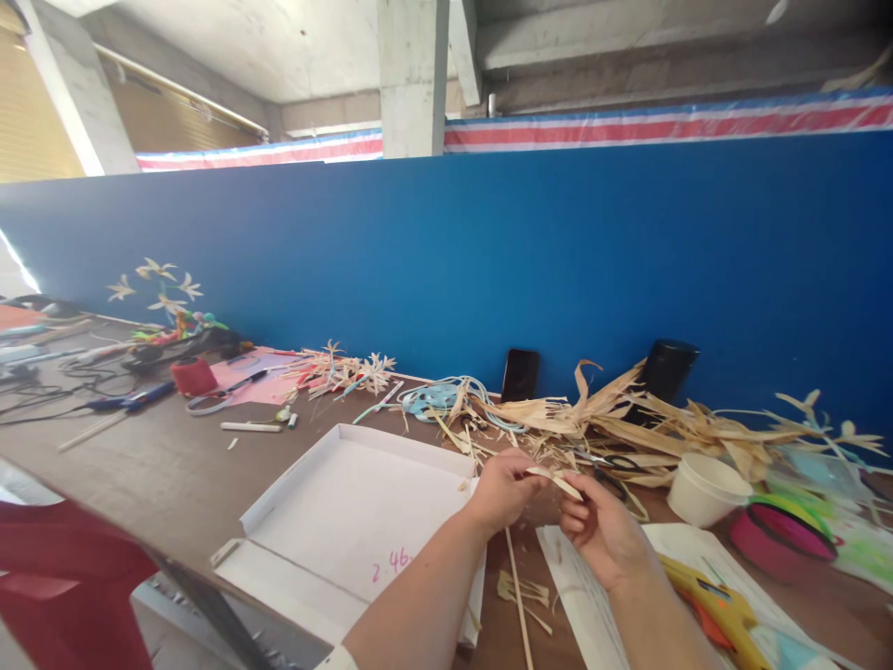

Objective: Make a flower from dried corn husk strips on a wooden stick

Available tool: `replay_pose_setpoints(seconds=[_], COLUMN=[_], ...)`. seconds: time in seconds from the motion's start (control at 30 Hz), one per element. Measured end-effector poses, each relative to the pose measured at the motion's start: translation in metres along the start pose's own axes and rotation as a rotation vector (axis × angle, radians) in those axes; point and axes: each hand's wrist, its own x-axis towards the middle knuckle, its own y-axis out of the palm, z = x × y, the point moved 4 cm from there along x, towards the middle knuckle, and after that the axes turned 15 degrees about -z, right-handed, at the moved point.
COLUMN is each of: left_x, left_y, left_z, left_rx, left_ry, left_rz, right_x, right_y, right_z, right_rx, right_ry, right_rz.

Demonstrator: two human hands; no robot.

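On my feed the open white cardboard box lies on the desk, and just past its right edge I see a pale corn-husk strip held above the surface. I judge it very light, papery and bendable, likely to split along its grain, so I'd favour a soft fingertip pinch near each end. The left hand, by the box's right edge, pinches the strip's left end, fingers nearly closed; the right hand, farther right of the box, pinches the other end, fingers curled in.
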Motion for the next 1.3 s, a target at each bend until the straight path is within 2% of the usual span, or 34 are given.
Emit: replay_pose_setpoints(seconds=[0.2,0.43,0.9,1.1,1.3], left_x=[0.0,0.0,-0.001,-0.001,-0.001], left_y=[-0.001,-0.001,-0.001,-0.002,-0.002], left_z=[-0.001,0.004,0.002,0.001,-0.003], left_rx=[0.001,0.063,0.134,0.119,0.076], left_ry=[0.017,0.053,0.196,0.193,0.119], left_rz=[-0.008,-0.008,-0.019,-0.016,-0.015], right_x=[-0.002,-0.008,-0.006,-0.006,-0.01], right_y=[-0.002,-0.001,0.0,-0.002,0.0], right_z=[0.007,0.011,0.012,0.013,0.016], right_rx=[-0.13,-0.236,-0.236,-0.246,-0.261], right_ry=[-0.238,-0.406,-0.422,-0.453,-0.469], right_rz=[-0.078,-0.18,-0.132,-0.1,-0.106])
